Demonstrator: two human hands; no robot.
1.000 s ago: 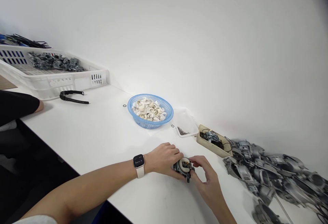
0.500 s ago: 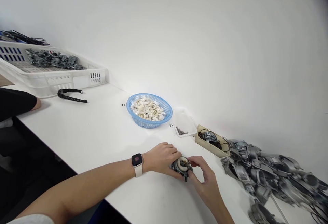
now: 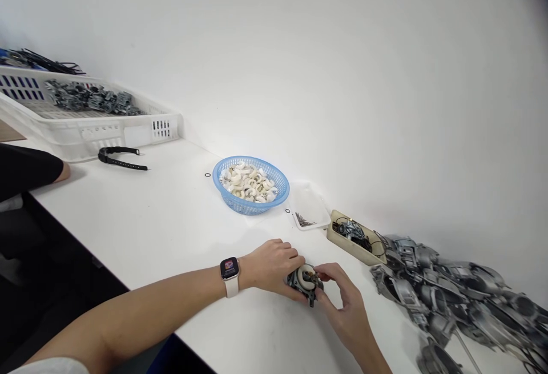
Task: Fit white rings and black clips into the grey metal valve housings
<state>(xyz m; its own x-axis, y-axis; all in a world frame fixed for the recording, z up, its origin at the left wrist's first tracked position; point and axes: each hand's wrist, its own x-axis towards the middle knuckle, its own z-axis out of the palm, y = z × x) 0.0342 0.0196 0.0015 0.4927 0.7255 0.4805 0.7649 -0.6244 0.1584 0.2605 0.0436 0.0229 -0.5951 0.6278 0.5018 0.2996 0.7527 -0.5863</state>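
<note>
A grey metal carburetor body (image 3: 303, 294) with a white C-shaped plastic float (image 3: 305, 277) on its upper side is held low over the table. My left hand (image 3: 274, 268), below a smartwatch, wraps round its left side with the thumb along the near edge. At the right side, my right hand (image 3: 342, 305) has thumb and index finger closed against the body, beside small brass-coloured parts. Whether a tiny piece sits between those fingertips cannot be made out. Many similar white floats (image 3: 248, 183) fill a blue basket (image 3: 278, 194) beyond my hands.
A white tray (image 3: 314, 200) of thin pins and a beige box (image 3: 355, 248) of metal parts stand behind. Grey castings (image 3: 454, 294) pile up on the right. At left are a white crate (image 3: 103, 134), a black watch (image 3: 122, 157) and another person's arm (image 3: 29, 171).
Both hands keep their grip on the carburetor, and the fingers of my right hand have shifted very slightly. The whole view has moved a little.
</note>
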